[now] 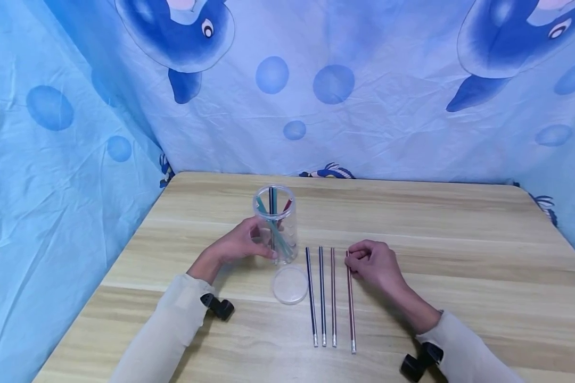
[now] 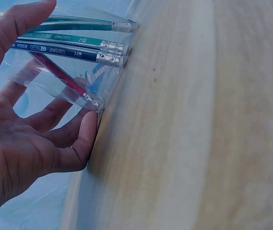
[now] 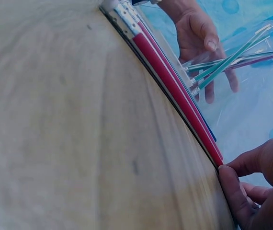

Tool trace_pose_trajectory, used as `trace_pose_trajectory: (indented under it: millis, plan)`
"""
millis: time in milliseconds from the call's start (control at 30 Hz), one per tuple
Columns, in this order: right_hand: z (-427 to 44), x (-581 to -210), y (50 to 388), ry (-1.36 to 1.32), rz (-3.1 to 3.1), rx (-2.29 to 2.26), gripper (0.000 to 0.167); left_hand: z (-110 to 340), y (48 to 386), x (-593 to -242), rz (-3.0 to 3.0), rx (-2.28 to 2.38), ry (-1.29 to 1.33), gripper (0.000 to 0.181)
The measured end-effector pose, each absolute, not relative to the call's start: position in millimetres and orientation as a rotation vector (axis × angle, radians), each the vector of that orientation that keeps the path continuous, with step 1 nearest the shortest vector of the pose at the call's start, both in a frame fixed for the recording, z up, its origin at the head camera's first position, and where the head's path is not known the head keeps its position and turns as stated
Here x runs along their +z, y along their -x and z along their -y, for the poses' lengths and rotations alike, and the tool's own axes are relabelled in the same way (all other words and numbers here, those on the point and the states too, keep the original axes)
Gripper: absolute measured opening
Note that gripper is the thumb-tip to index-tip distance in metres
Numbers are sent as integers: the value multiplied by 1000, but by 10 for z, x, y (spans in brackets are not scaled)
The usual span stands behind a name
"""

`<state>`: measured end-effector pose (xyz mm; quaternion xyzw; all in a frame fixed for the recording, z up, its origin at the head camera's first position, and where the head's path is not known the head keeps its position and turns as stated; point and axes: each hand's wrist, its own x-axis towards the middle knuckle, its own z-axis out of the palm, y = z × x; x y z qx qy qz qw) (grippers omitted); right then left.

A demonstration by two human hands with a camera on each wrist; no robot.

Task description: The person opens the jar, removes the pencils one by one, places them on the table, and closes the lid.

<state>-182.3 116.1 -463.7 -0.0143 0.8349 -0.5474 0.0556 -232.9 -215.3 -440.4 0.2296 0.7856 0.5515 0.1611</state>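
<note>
Just right of the frame's lower middle is a red pencil (image 1: 350,298), likely light and stiff; my right hand (image 1: 376,264) pinches its top end, a good spot. Beyond, my left hand (image 1: 242,242) holds the jar (image 1: 289,234), probably slippery, by its side.

The left sleeve (image 1: 165,327) is off-white, plain and lightly creased, its edge ending near the wrist; the right sleeve (image 1: 467,348) matches it in colour; a small black wrist device (image 1: 216,305) with a rounded, knob-like end sits at the left cuff; a similar black unit (image 1: 419,364), blocky in outline, sits at the right cuff
</note>
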Motion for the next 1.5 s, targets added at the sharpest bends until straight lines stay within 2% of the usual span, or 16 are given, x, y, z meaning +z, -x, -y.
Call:
trace_pose_trajectory:
  millis: [600,833,1133,1367,1500]
  plan:
    - [-1155,-4643,1809,-16,-2504,-1696,23,2153,2315,-4446,-2196,1594,-648,75]
    - [-1084,-4560,1833,35,-2619,-1657,28,2186,2300,-4418,-2213,1600,-644,67]
    - [-712,-4126,1779,372,-2918,-1698,23,2212,2305,-4407,-2243,1584,-666,63]
    - [-372,-3726,1631,746,-2926,-1793,23,2178,2329,-4416,-2218,1582,-682,73]
    - [-155,-3599,1570,917,-2969,-1634,30,2174,2313,-4419,-2228,1585,-684,78]
